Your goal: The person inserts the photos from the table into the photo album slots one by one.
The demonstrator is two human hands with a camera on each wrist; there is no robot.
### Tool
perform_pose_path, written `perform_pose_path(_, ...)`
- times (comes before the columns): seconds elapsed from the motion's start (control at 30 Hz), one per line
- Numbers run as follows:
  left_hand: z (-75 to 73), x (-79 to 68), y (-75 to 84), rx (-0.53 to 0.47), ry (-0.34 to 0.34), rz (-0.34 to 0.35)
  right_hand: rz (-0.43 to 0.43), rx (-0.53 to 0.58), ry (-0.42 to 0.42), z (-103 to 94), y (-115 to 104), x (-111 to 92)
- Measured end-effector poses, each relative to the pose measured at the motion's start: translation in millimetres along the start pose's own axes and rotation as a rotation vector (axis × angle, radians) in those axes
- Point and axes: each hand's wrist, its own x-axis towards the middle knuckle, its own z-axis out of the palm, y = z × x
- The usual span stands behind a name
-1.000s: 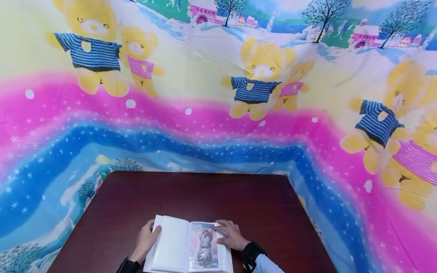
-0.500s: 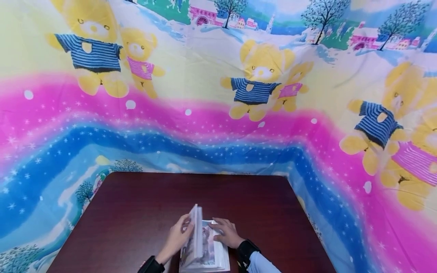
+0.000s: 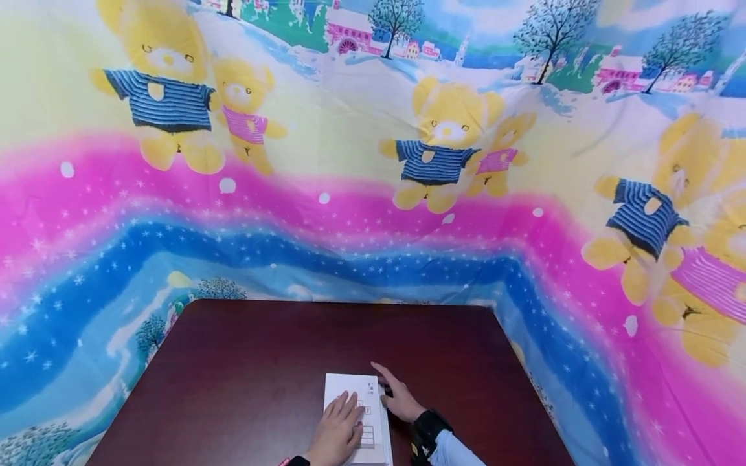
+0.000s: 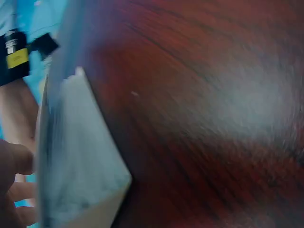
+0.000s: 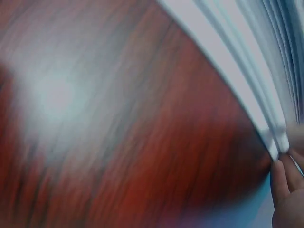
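A white photo album [image 3: 350,386] lies closed on the table, its cover marked with small dark print and boxes. My left hand [image 3: 337,428] rests flat on that cover with the fingers extended. Beside the album's right edge is my right hand [image 3: 399,395], its index finger stretched forward and the thumb near the edge. Blurred in the left wrist view, the album [image 4: 90,156] appears with fingers [image 4: 19,161] at the left side. In the right wrist view, fingertips [image 5: 280,178] meet the corner of the album's layered pages [image 5: 237,71].
The dark red-brown table [image 3: 262,349] extends beyond and to both sides of the album. A cloth backdrop [image 3: 350,220] printed with bears and snow hangs around its far and side edges. Black bands [image 3: 431,430] are on the wrists.
The open album with a kitten picture has been folded closed. My left hand carried the left side over to the right and now lies on the cover. My right hand stayed by the right edge.
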Motion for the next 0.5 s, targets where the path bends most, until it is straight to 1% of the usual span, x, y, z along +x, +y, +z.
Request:
perform_pose_path(0.07,8.0,1.2,-3.1,0.112,0.039,0.052,-0.034,-0.099,0.004,0.0,-1,2)
perform_pose_path(0.13,12.3,5.0,-7.1,0.187,0.068,0.088,-0.067,-0.203,0.000,-1.6,-4,5)
perform_pose_path(0.2,10.3,11.5,-11.3,0.196,0.070,0.112,-0.085,-0.277,-0.004,-5.5,-7,10)
perform_pose_path(0.23,7.3,14.6,-12.4,0.174,0.060,0.119,-0.088,-0.307,-0.002,-7.8,-8,11)
perform_pose_path(0.27,2.9,18.8,-14.3,0.136,0.031,0.113,-0.086,-0.331,0.004,-11.0,-10,13)
perform_pose_path(0.33,-8.6,31.2,-20.9,0.037,-0.044,0.069,-0.085,-0.369,0.042,-19.5,-12,20)
perform_pose_path(0.4,-23.4,51.0,-32.4,-0.045,-0.097,0.002,-0.089,-0.405,0.111,-29.4,-14,32)
perform_pose_path(0.47,-39.7,76.5,-50.0,-0.084,-0.114,-0.073,-0.098,-0.450,0.210,-40.9,-18,46)
perform_pose_path(0.5,-48.0,90.3,-60.6,-0.081,-0.104,-0.101,-0.107,-0.476,0.265,-47.3,-21,54)
